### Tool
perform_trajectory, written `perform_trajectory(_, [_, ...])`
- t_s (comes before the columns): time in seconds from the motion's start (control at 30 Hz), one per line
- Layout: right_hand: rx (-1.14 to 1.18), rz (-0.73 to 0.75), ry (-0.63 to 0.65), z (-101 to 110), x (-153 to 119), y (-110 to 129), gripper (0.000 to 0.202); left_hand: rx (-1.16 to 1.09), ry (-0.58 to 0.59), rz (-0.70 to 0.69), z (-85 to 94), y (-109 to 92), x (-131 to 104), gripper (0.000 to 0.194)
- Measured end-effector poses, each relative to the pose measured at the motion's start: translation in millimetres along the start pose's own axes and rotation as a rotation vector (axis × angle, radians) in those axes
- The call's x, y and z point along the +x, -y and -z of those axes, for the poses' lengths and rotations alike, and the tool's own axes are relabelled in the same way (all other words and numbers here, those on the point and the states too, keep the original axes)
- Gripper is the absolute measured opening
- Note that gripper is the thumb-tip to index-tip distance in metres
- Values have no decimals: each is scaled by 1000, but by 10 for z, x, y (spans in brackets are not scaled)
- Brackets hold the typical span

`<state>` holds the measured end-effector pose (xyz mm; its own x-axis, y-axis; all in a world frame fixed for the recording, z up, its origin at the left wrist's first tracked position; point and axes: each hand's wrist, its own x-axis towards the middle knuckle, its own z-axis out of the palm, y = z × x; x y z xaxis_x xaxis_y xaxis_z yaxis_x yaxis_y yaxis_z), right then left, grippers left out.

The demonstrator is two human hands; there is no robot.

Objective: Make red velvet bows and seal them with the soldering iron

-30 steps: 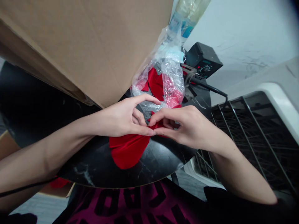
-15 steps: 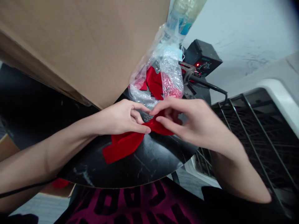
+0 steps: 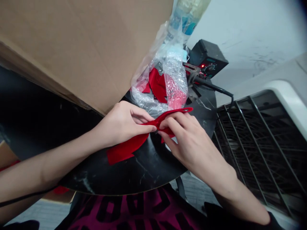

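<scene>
A red piece of fabric (image 3: 127,148) is stretched between my two hands, just above the round black table (image 3: 100,179). My left hand (image 3: 127,124) pinches its middle between thumb and fingers. Close beside it, my right hand (image 3: 184,134) has its fingers curled on the same fabric, with the thumb underneath. A small shiny spot like a snap or eyelet shows at the fabric's far right end. Behind my hands lies a clear plastic bag (image 3: 176,64) with several red fabric pieces (image 3: 158,84) in it.
A large cardboard box (image 3: 96,48) stands at the back left. A black control box (image 3: 207,59) with a red light and a soldering-type iron (image 3: 206,83) sit at the back right. A fan heater with a wire grille (image 3: 259,134) is at right. A bottle (image 3: 187,19) stands behind.
My right hand has turned over and moved down, its fingers now closed on the fabric. The fabric's right end now sticks up above my right hand. My left hand has hardly moved.
</scene>
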<state>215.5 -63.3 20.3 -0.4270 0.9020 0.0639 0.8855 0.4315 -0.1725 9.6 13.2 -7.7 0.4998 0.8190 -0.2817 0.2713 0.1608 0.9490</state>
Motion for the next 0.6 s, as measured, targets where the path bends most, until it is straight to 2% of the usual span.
perform_trajectory(0.07, [50, -29, -7, -1, -15, 18, 3, -26, -34, -54, -34, 30, -12, 14])
perform_trajectory(0.23, [115, -74, -60, -2, -19, 41, 8, -65, -113, -134, -72, 50, -49, 14])
perform_trajectory(0.37, [107, -101, -64, 7, 2, 60, 3, -50, -102, -182, -67, 60, -77, 18])
perform_trajectory(0.5, [125, -152, -89, 2, 13, 56, 15, -11, -151, -240, -52, 80, -99, 22])
perform_trajectory(0.6, [119, -154, -122, -20, 17, 34, 15, 42, -185, -287, -42, 103, -111, 25])
